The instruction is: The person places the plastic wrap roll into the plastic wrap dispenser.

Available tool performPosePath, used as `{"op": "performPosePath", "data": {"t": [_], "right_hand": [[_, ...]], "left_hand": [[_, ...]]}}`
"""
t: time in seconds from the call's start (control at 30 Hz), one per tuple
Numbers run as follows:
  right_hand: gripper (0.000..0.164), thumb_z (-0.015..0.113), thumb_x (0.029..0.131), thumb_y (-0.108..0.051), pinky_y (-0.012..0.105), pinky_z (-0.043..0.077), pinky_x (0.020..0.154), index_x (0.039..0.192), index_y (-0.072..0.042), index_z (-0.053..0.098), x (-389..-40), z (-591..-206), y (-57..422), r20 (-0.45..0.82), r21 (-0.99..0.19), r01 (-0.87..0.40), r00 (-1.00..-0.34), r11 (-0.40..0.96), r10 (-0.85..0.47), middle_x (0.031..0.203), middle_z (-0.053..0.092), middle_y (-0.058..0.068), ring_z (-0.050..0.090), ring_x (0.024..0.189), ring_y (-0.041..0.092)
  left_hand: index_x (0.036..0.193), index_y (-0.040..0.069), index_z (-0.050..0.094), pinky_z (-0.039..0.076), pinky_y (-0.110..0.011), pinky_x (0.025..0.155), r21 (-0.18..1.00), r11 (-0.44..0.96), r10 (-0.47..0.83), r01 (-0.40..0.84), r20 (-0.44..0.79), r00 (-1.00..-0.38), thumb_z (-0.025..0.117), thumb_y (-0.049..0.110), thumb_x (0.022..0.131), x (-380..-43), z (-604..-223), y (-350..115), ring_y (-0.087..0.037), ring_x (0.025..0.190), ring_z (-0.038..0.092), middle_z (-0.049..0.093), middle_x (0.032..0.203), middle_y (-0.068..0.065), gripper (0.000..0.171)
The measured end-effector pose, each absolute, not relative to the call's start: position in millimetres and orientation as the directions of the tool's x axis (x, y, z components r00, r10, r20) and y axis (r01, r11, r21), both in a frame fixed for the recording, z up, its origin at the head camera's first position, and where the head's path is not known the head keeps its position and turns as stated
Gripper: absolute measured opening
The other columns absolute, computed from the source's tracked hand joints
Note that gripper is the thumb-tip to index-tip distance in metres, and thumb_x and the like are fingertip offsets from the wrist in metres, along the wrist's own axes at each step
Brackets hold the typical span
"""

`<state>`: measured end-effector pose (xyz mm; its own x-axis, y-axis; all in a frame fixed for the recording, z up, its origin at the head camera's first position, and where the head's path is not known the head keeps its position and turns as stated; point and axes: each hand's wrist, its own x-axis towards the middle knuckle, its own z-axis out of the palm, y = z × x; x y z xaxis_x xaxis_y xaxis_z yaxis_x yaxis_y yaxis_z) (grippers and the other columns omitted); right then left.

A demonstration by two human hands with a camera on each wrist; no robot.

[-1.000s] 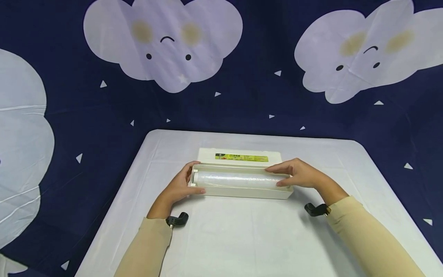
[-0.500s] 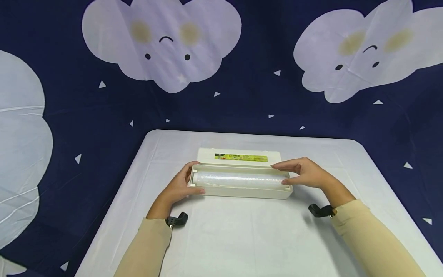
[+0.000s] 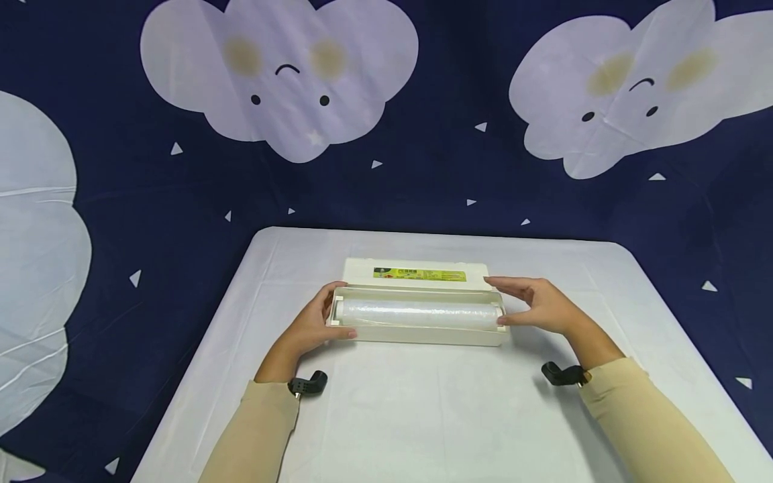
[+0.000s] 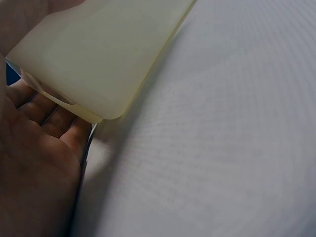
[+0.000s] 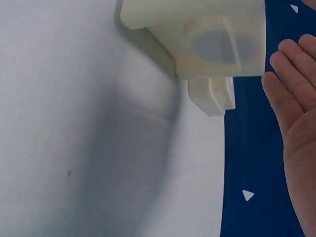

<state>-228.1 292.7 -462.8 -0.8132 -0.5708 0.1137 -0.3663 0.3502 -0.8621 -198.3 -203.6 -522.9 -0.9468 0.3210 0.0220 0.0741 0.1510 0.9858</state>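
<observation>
A long cream cling film box (image 3: pixel 417 335) lies lengthwise on the table, its lid (image 3: pixel 356 270) folded back behind it. Inside rests a clear, shiny roll of cling film (image 3: pixel 417 313). My left hand (image 3: pixel 304 329) grips the box's left end, thumb along the front wall and fingers round the back. In the left wrist view those fingers reach behind the end of the box (image 4: pixel 108 54). At the right end, my right hand (image 3: pixel 543 308) is spread, thumb by the box's rim and fingers extended near the lid's corner. The right wrist view shows its fingers straight, beside the box end (image 5: pixel 212 44).
A white cloth covers the table (image 3: pixel 441 416), whose far corners are rounded. Behind it hangs a dark blue curtain (image 3: pixel 447 181) with white clouds and small triangles. Black wrist cameras sit at both cuffs. A yellow-green label (image 3: pixel 419 274) is on the lid.
My right hand has slid rightward, from over the roll to the box's right end. The left hand keeps its grip, and the box stays in place.
</observation>
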Motion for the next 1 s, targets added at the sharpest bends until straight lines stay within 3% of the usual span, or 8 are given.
{"op": "performPosePath", "data": {"t": [0.47, 0.73, 1.0], "right_hand": [[0.098, 0.098, 0.072, -0.006, 0.018, 0.031, 0.114, 0.155, 0.003, 0.047, -223, -491, 298, 0.106, -0.886, -0.330, -0.828, 0.326, -0.550, 0.159, 0.046, 0.018, 0.042, 0.144, 0.043], [0.103, 0.097, 0.068, 0.006, 0.029, 0.038, 0.113, 0.154, 0.012, 0.041, -220, -503, 297, 0.150, -0.913, -0.325, -0.828, 0.245, -0.541, 0.154, 0.045, 0.030, 0.051, 0.139, 0.024], [0.110, 0.096, 0.064, 0.012, 0.023, 0.039, 0.110, 0.155, 0.015, 0.034, -218, -511, 297, 0.145, -0.939, -0.286, -0.833, 0.191, -0.534, 0.158, 0.035, 0.035, 0.049, 0.137, 0.010]], "left_hand": [[0.156, 0.014, 0.038, 0.050, -0.039, 0.103, 0.988, 0.128, 0.337, 0.082, 0.035, -0.941, 0.097, -0.003, 0.070, -200, -525, -205, -0.032, 0.127, 0.057, 0.053, 0.149, -0.013, 0.106], [0.156, 0.016, 0.039, 0.051, -0.041, 0.102, 0.989, 0.123, 0.333, 0.081, 0.036, -0.942, 0.097, -0.002, 0.069, -199, -525, -205, -0.033, 0.123, 0.059, 0.054, 0.148, -0.013, 0.106], [0.155, 0.016, 0.040, 0.052, -0.040, 0.100, 0.990, 0.113, 0.331, 0.088, 0.046, -0.942, 0.097, -0.002, 0.070, -199, -525, -204, -0.033, 0.122, 0.059, 0.054, 0.147, -0.014, 0.104]]}}
